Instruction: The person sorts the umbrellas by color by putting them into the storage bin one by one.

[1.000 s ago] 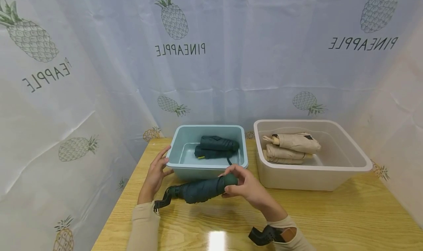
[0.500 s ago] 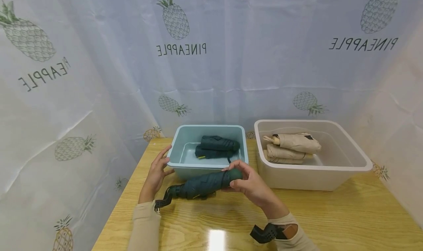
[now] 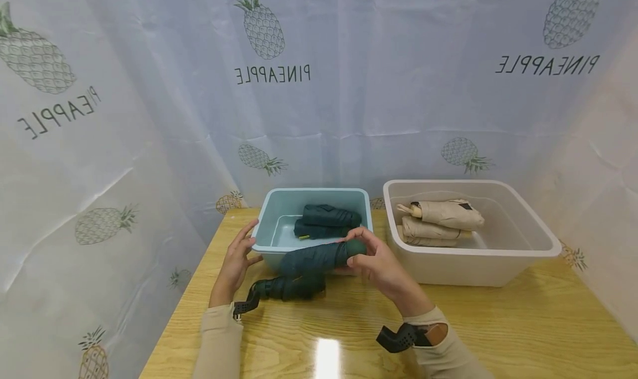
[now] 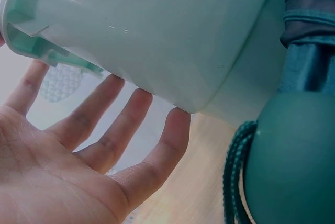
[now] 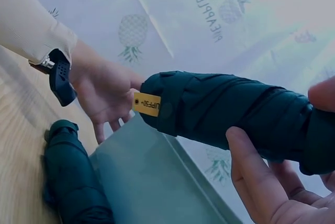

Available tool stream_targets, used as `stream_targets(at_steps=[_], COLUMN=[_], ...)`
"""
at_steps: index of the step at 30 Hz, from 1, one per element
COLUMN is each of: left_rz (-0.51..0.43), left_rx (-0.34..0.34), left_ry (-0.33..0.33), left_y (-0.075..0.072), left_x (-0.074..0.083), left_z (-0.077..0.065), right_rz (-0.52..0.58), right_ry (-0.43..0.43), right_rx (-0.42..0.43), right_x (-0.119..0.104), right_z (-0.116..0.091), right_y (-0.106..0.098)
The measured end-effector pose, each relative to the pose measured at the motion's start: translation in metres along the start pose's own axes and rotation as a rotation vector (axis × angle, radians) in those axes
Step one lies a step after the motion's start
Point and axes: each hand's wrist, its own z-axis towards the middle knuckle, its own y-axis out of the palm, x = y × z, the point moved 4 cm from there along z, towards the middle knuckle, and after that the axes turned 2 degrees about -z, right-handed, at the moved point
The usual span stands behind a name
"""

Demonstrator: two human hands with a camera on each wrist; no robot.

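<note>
My right hand (image 3: 381, 271) grips a folded dark green umbrella (image 3: 314, 258) by its right end, holding it above the blue bin's (image 3: 279, 250) front rim. A yellow tag (image 5: 146, 103) hangs at its far end in the right wrist view. Below it, a second folded green umbrella (image 3: 294, 288) lies on the table; its rounded handle and cord loop (image 4: 238, 166) show in the left wrist view. With fingers extended, my left hand (image 3: 234, 262) touches the left side of the bin. Two dark green umbrellas (image 3: 329, 215) lie inside that bin.
To the right stands a larger beige bin (image 3: 463, 265), holding several folded beige umbrellas (image 3: 451, 214) at its left side. A pineapple-print curtain (image 3: 344, 118) hangs behind the wooden table (image 3: 498, 334).
My right hand has lifted the held umbrella up from the table toward the blue bin, uncovering the other umbrella beneath it. My left hand stays at the bin's side.
</note>
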Motion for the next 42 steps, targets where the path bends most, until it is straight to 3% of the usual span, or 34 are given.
stream_targets(at_steps=[13, 20, 25, 34, 42], left_rz=[-0.005, -0.007, -0.012, -0.012, -0.007], left_rx=[0.004, 0.006, 0.001, 0.001, -0.006], left_ry=[-0.002, -0.01, -0.003, -0.006, 0.002], left_y=[-0.001, 0.0, 0.0, 0.0, 0.001], left_x=[0.0, 0.001, 0.001, 0.001, 0.001], left_z=[0.0, 0.002, 0.003, 0.001, 0.0], right_rz=[0.183, 0.324, 0.414, 0.498, 0.492], right_ry=[0.083, 0.158, 0.166, 0.212, 0.248], right_rx=[0.173, 0.291, 0.35, 0.484, 0.567], right_x=[-0.015, -0.014, -0.014, -0.011, -0.006], right_z=[0.033, 0.053, 0.066, 0.086, 0.105], right_y=[-0.008, -0.014, -0.015, -0.022, -0.028])
